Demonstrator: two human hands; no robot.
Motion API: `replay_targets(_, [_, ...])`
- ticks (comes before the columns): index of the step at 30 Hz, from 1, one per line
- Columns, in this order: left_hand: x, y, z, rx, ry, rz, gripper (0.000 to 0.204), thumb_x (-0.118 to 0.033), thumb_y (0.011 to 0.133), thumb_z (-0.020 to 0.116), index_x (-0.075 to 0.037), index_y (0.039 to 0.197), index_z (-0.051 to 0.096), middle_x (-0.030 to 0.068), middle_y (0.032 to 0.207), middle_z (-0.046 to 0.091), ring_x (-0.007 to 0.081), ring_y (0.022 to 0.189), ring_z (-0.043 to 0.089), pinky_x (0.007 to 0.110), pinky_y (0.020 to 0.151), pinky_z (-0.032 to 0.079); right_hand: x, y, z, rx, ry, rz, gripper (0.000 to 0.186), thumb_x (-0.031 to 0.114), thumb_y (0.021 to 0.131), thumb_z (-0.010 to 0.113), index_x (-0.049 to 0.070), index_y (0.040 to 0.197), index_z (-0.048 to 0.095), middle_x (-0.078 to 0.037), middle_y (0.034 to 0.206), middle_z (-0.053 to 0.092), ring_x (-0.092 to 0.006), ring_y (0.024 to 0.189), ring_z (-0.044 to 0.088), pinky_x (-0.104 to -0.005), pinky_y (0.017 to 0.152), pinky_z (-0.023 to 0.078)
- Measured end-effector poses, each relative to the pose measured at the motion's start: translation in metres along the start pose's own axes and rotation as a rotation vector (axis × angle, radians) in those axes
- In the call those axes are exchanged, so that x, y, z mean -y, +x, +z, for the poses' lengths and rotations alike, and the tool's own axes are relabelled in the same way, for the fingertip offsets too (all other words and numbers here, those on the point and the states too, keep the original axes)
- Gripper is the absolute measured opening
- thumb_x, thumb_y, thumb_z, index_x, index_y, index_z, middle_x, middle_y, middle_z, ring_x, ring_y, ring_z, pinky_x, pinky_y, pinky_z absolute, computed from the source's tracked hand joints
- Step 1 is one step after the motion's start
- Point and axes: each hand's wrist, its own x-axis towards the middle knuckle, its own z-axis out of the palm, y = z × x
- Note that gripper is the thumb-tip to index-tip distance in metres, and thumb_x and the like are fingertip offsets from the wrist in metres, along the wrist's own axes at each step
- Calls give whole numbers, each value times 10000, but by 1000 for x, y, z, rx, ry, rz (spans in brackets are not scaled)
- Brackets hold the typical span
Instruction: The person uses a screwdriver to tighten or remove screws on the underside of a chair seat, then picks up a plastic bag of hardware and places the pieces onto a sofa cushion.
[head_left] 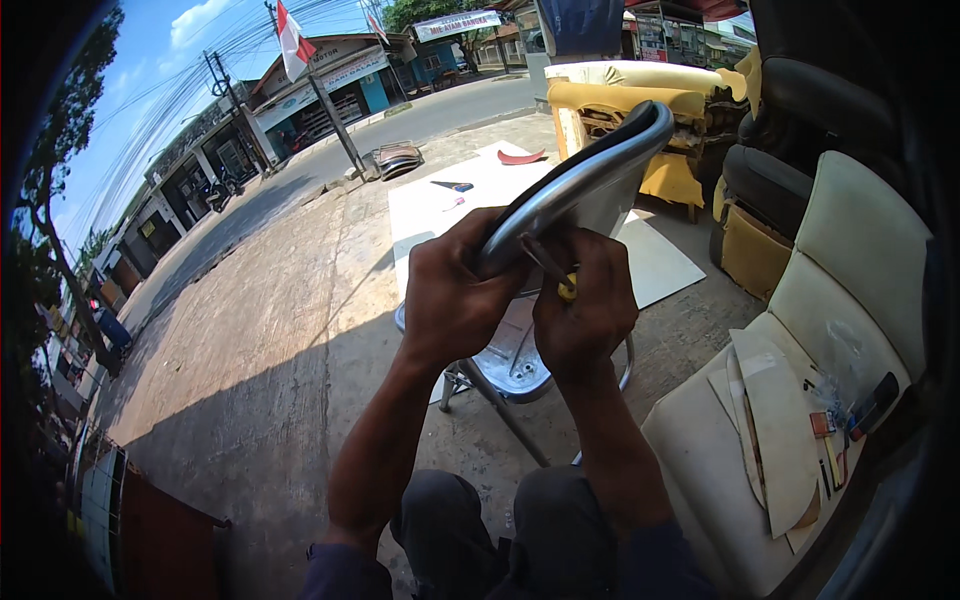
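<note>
Tilted up in front of me is a metal-rimmed chair panel (585,172), silver on its near face with a dark layer along its far edge. My left hand (455,290) is closed around its lower left rim. My right hand (590,300) grips a screwdriver (567,289) with a yellow handle, mostly hidden by the fingers. Its metal shaft points up and left against the panel's rim; the exact tip contact is hard to make out. Below both hands stands a metal chair frame (520,370) with a shiny seat pan and tubular legs.
A white sheet (650,262) lies on the concrete behind the chair, bearing scissors (453,186) and a red curved piece (521,158). To the right, a cream seat (690,440) carries cut panels (775,430) and small tools. Worn yellow-foam furniture (630,95) stands behind.
</note>
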Motion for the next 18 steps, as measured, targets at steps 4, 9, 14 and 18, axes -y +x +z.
replay_targets(4, [-7, 0, 1, 8, 60, 38, 341, -72, 840, 756, 5, 1167, 696, 137, 952, 763, 149, 874, 725, 313, 801, 563, 3, -1, -1, 34, -43, 30, 333, -26, 786, 709, -11, 1113, 643, -162, 1004, 624, -340, 874, 675, -428, 736, 551])
replay_targets(9, [-8, 0, 1, -21, 104, 96, 329, -91, 845, 758, 7, 1154, 703, 165, 922, 760, 198, 845, 751, 326, 783, 570, 5, 6, -5, 99, -58, 56, 317, -17, 826, 698, 1, 1135, 632, -168, 988, 617, -354, 846, 661, -426, 722, 544])
replay_targets(14, [-7, 1, -1, 7, 89, 109, 344, -86, 849, 742, 5, 1177, 698, 148, 939, 750, 180, 861, 723, 329, 805, 563, 6, 7, -24, 194, 108, 269, 270, 150, 936, 733, 4, 1141, 635, -166, 939, 639, -309, 815, 671, -378, 683, 534])
replay_targets(18, [-3, 1, 0, -17, 105, 151, 322, -88, 847, 729, 6, 1154, 707, 188, 925, 759, 246, 836, 763, 350, 783, 580, 12, 1, -95, 501, -151, 757, 421, 299, 978, 713, 12, 1209, 510, -109, 737, 623, -176, 680, 625, -350, 637, 499])
